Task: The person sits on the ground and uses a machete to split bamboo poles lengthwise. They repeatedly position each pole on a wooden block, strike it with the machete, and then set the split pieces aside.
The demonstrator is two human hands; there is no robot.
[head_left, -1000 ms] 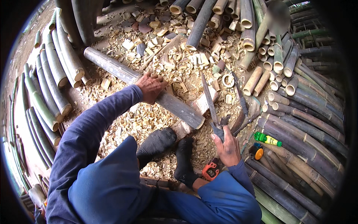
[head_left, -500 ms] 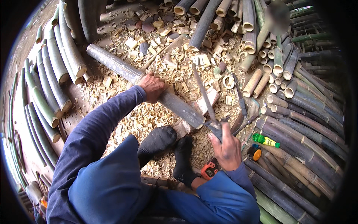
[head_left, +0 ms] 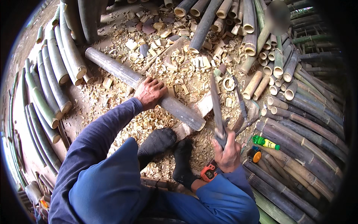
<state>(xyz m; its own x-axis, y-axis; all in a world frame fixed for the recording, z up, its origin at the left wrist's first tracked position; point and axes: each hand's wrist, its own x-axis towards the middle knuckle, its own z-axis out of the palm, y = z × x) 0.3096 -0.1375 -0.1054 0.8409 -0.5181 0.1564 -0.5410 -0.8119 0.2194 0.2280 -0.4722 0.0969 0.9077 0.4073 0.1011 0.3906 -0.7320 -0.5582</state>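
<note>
A grey-brown bamboo pole (head_left: 115, 67) lies slantwise in front of me, its near right end on a wooden block (head_left: 203, 106). My left hand (head_left: 151, 93) is closed over the pole's middle, fingers wrapped across the top. In my right hand (head_left: 228, 154) is the dark handle of a machete (head_left: 216, 102), whose long blade points up and away from me. The blade stands just right of the pole's end, apart from it in this view. My dark-socked feet (head_left: 158, 143) are close below the pole.
Wood chips (head_left: 130, 123) cover the ground. Bamboo poles lie at the left (head_left: 56, 74) and in a large stack at the right (head_left: 298, 145). A second curved blade tool (head_left: 241, 102) lies right of the machete. Near my right wrist are an orange-handled tool (head_left: 209, 172) and a green-and-yellow bottle (head_left: 266, 142).
The machete has swung away from the pole's end, its blade now more upright and farther right. My right hand has dropped slightly. My left hand has shifted on the pole, which moved slightly.
</note>
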